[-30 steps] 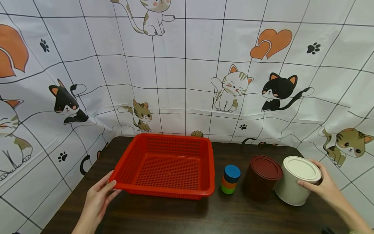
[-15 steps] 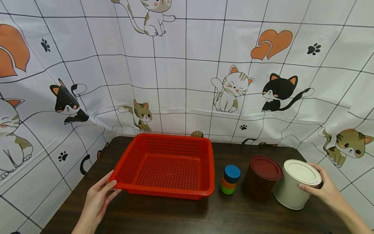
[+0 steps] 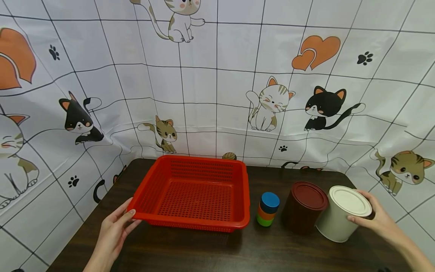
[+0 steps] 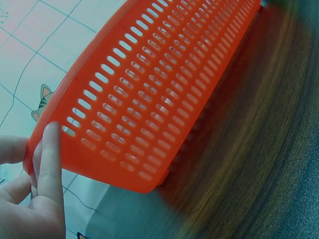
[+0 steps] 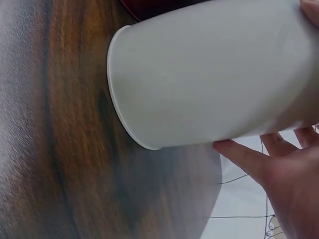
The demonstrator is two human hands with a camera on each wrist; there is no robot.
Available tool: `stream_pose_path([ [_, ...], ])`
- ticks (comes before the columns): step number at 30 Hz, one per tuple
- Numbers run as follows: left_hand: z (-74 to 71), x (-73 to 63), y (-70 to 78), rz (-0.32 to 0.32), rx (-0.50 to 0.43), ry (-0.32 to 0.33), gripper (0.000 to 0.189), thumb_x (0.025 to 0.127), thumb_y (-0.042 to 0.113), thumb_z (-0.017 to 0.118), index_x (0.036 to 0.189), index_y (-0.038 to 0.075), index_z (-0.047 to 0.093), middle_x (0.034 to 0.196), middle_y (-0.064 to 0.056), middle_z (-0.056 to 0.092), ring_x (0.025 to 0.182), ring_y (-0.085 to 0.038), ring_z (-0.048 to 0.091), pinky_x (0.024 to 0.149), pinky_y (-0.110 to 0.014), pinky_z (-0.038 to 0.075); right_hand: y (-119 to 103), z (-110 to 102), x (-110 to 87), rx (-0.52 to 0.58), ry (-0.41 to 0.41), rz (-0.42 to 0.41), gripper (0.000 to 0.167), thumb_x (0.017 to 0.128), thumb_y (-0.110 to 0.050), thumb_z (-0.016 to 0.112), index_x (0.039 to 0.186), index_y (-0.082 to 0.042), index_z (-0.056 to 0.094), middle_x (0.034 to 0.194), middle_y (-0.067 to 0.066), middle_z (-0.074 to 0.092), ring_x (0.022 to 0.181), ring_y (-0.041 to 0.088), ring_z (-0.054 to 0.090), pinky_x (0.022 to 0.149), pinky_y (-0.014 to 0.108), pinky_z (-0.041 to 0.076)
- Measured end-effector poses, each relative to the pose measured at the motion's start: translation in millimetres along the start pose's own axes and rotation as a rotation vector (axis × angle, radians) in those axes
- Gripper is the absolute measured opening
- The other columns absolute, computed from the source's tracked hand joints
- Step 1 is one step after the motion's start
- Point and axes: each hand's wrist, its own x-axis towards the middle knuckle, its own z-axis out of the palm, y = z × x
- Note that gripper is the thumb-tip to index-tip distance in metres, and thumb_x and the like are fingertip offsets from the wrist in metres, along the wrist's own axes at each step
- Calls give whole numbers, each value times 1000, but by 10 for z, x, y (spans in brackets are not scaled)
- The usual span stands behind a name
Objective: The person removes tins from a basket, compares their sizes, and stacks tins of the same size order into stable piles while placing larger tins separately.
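At the front left corner of a red plastic basket [image 3: 197,196], my left hand [image 3: 113,230] pinches the rim, thumb on top and fingers beneath. The left wrist view shows the slotted side wall [image 4: 144,99] above the dark wood. My right hand [image 3: 375,219] grips a cream-white can [image 3: 338,223] with a lid near its top, thumb in front and fingers round the far right side. In the right wrist view, the can's lower rim [image 5: 117,89] is close against the tabletop. A dark brown can [image 3: 300,213] with a maroon lid stands just left of it.
Between basket and brown can stands a small stack of round pieces [image 3: 267,211], blue, orange and green. The dark wooden table [image 3: 204,251] ends at a white cat-print sheet [image 3: 217,94] behind and on both sides.
My right hand has shifted the cream-white can slightly left and nearer to me, closer to the brown can. My left hand and the basket have stayed in place.
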Motion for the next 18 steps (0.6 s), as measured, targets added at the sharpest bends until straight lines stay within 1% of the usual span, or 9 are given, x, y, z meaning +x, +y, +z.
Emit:
stream_pose_path([
  [4,-5,-1,-1,-3,1,-2,71,99,16,61,158,11,23,106,28,60,86,0,59,83,-19,60,-10,-55,23,-15,-51,-8,88,82,8,68,143,-40,27,126,-31,40,108,-23,42,81,-3,37],
  [7,-9,-7,0,-8,5,-2,72,99,17,61,158,10,22,107,27,59,86,0,58,84,-18,60,-28,-101,36,-40,-88,0,88,82,6,69,144,-39,27,124,-32,42,107,-22,45,79,-1,40],
  [10,-11,-12,1,-11,7,-4,72,99,17,61,158,10,21,107,27,59,86,0,57,84,-18,60,-57,-145,47,-69,-124,35,86,84,1,70,144,-42,25,120,-34,42,104,-20,47,76,3,45],
  [12,-13,-11,0,-10,9,-5,72,99,17,61,158,10,21,108,27,59,86,0,57,84,-18,60,-78,-163,49,-86,-139,56,84,85,-2,71,145,-40,25,119,-35,41,102,-19,49,74,7,48],
  [18,-11,2,-3,-3,7,-7,72,99,17,61,158,10,22,108,27,60,86,-1,57,84,-19,60,-109,-186,61,-94,-170,95,82,86,-4,70,144,-41,25,116,-36,42,99,-15,52,71,13,52],
])
